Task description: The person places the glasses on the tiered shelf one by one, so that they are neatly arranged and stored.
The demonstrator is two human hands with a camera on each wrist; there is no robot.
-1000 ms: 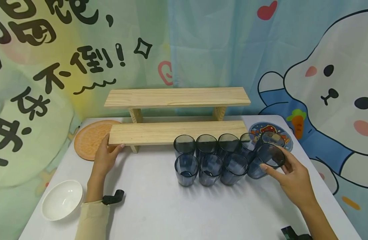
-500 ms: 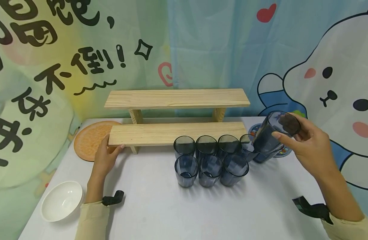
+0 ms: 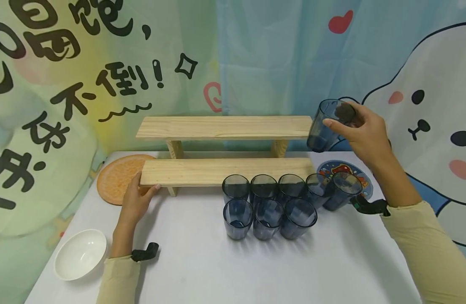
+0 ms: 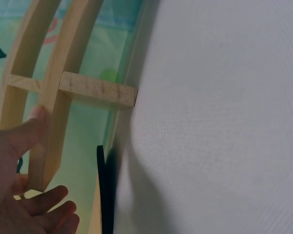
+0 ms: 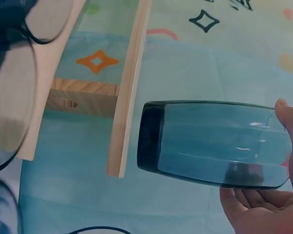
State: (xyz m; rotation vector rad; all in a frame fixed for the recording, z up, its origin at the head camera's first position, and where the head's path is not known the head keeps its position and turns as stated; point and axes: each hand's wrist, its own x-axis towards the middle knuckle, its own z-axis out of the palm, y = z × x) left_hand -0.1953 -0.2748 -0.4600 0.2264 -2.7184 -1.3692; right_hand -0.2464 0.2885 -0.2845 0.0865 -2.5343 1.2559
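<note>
My right hand point(image 3: 366, 131) grips a dark blue-tinted drinking glass point(image 3: 324, 131) near its rim, raised at the right end of the upper tier point(image 3: 225, 126) of a wooden two-tier shelf. In the right wrist view the glass point(image 5: 215, 144) has its thick base toward the upper board point(image 5: 129, 97), a small gap between them. My left hand point(image 3: 136, 198) holds the left end of the lower tier point(image 3: 202, 171); in the left wrist view the thumb lies on the board point(image 4: 56, 117) with fingers beneath. Several matching glasses point(image 3: 237, 219) stand upright in two rows before the shelf.
A round orange mat point(image 3: 115, 179) lies behind my left hand, and a white bowl point(image 3: 81, 255) sits at the table's left edge. A blue patterned round mat point(image 3: 364, 175) is at the back right, behind the glasses. A printed curtain point(image 3: 263, 63) hangs behind the shelf.
My right hand has lifted one glass from the right end of the front row, up and back beside the upper tier. My left hand stays on the lower tier.
</note>
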